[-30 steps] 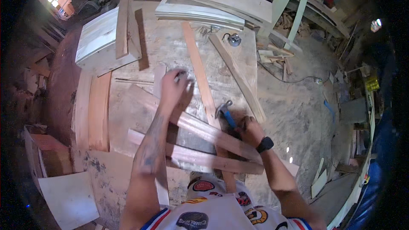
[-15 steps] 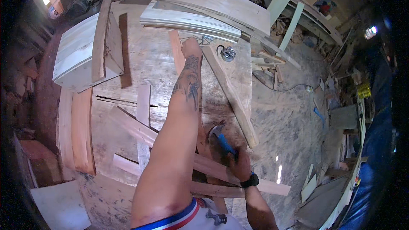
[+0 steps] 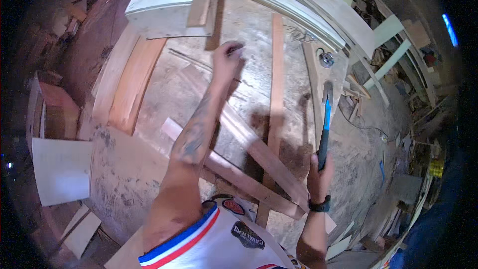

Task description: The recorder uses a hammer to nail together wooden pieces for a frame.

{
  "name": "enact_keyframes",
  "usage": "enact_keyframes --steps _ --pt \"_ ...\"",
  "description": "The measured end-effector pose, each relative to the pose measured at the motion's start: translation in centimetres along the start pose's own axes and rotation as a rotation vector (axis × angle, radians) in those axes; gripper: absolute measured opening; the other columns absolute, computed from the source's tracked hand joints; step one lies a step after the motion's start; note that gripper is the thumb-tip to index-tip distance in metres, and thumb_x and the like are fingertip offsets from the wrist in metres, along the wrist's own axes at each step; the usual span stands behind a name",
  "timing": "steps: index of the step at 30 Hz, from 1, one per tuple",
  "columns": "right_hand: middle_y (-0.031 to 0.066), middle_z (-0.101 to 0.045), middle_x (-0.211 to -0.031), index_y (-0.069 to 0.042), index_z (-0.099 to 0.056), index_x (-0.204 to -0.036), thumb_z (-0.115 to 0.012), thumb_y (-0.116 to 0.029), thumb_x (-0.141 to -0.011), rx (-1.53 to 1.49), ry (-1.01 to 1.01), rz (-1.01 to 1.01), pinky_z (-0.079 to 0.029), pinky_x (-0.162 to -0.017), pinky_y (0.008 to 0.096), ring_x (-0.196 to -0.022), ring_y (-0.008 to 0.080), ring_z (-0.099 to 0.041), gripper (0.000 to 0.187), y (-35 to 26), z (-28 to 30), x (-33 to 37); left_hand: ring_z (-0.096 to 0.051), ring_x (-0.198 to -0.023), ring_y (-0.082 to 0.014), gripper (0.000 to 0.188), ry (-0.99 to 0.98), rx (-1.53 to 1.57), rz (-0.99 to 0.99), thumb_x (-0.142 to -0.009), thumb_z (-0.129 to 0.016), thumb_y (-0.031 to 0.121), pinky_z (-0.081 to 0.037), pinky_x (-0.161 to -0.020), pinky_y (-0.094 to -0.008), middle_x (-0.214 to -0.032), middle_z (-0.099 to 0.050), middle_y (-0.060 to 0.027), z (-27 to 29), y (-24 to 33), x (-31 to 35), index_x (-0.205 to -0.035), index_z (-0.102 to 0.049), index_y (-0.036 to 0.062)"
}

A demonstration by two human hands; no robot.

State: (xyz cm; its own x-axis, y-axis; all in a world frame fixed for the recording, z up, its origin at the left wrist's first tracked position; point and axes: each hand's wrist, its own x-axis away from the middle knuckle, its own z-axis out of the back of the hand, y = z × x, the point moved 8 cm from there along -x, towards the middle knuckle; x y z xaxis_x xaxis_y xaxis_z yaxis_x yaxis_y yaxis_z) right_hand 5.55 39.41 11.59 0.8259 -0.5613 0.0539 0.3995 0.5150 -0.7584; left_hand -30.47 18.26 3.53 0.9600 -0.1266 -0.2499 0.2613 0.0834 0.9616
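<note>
Reaching far out over the bench (image 3: 149, 179), the left hand (image 3: 226, 60) hangs above the dusty top with its fingers curled; it may pinch something small, but the head view is too coarse there to tell whether it grips anything or is merely cupped. It sits just beside a dark strip (image 3: 215, 15) that leans off a pale box (image 3: 167, 5) at the far edge, and near a long plank (image 3: 275, 89) running away from the person.

The right hand (image 3: 318, 174) is closed around the dark handle of a hammer (image 3: 325, 119), whose blue shaft points up and away, the head raised over a second board (image 3: 313, 89). A small round metal piece (image 3: 326, 60) lies beyond it. Two slats (image 3: 239, 174) cross diagonally beneath both forearms, resting on the top.

The hammer is held low on the handle with the head high, while the other arm stretches across the same boards. A swing from here could, by this view, glance off a plank edge or land near the outstretched forearm, since the two limbs are not well apart. The loose slats overlap, so weight on one end might tip or slide them. Dust on the top would make a slip likelier.
</note>
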Motion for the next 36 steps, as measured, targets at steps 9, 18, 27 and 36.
enact_keyframes --steps 9,18,27,36 --pt "0.0079 -0.055 -0.073 -0.001 -0.058 -0.095 -0.060 -0.027 -0.096 -0.072 -0.244 -0.103 -0.045 -0.063 0.0315 -0.068 0.0163 -0.051 0.027 -2.0 -5.4 7.7 -0.069 -0.078 -0.0249 0.014 -0.117 -0.164 0.288 -0.086 -0.063 0.008 -0.052 -0.073 -0.0333 -0.085 -0.071 -0.0165 9.9 -1.9 14.1 -0.092 -0.071 -0.0018" --pt "0.0126 -0.054 -0.075 -0.001 -0.053 -0.106 -0.055 -0.032 -0.098 -0.183 -0.332 -0.022 -0.045 -0.067 0.0365 -0.069 0.0231 -0.053 0.032 -5.2 -11.7 6.7 -0.060 -0.083 -0.0342 0.011 0.115 -0.275 -0.126 -0.085 -0.062 0.008 -0.048 -0.078 -0.0423 -0.085 -0.068 -0.0158 9.7 0.2 14.7 -0.085 -0.069 -0.0001" --pt "0.0288 -0.057 -0.070 -0.001 -0.051 -0.111 -0.048 -0.026 -0.099 -0.024 -0.350 0.160 -0.046 -0.062 0.0491 -0.070 0.0488 -0.058 0.028 -11.7 -13.7 5.1 -0.059 -0.085 -0.0338 0.009 0.091 -0.358 -0.196 -0.084 -0.063 0.008 -0.047 -0.079 -0.0429 -0.086 -0.067 -0.0140 9.5 0.3 14.9 -0.085 -0.068 0.0008" --pt "0.0265 -0.056 -0.067 0.001 -0.052 -0.099 -0.046 -0.028 -0.101 0.169 -0.391 0.196 -0.043 -0.058 0.0475 -0.066 0.0470 -0.057 0.030 -12.2 -14.0 4.6 -0.058 -0.091 -0.0322 0.008 0.028 -0.506 -0.173 -0.085 -0.063 0.009 -0.045 -0.081 -0.0431 -0.092 -0.067 -0.0113 8.9 -0.2 15.0 -0.088 -0.068 0.0036"
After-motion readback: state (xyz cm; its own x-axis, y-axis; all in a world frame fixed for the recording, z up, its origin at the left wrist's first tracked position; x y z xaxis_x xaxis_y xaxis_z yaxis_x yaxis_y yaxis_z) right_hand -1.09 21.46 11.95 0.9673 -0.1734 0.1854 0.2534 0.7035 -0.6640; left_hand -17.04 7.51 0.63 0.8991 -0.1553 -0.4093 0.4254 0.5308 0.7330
